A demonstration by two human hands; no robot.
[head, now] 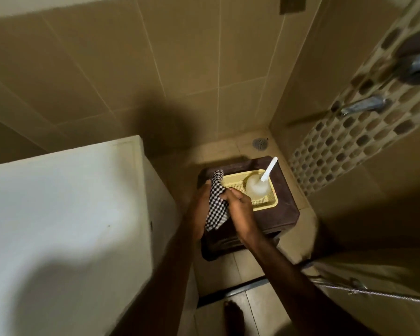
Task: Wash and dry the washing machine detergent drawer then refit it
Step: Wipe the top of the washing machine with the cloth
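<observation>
Detergent drawer is a name that cannot be pinned with certainty on any one piece. The only tray-like piece seen is a pale yellow rectangular plastic tray with a perforated floor (264, 202), set on top of a dark brown square plastic stool (281, 214) on the tiled bathroom floor (228, 267). Inside the tray, towards its far end, a frosted white rounded container (256, 187) is stood, and a white plastic handle (269, 169) is leaned out of it, up and away.

A black-and-white checked cloth (216, 209) is held over the near left end of the tray by both hands. The left hand (200, 197) is wrapped round the cloth from the left, its fingers hidden behind the fabric. The right hand (240, 204) is curled, with the cloth pinched between thumb and fingers. The two hands are pressed close together on the cloth. One end of the cloth is raised above the tray's left edge; the other is hung down in front of the stool. Whether anything is wrapped inside it cannot be told.

The flat white top of a washing machine (58, 209) is seen at the left, just beside the stool. A round metal floor drain (260, 143) is set in the corner beyond. Chrome taps (366, 105) are mounted on a mosaic-tiled strip (337, 151) of the right wall.
</observation>
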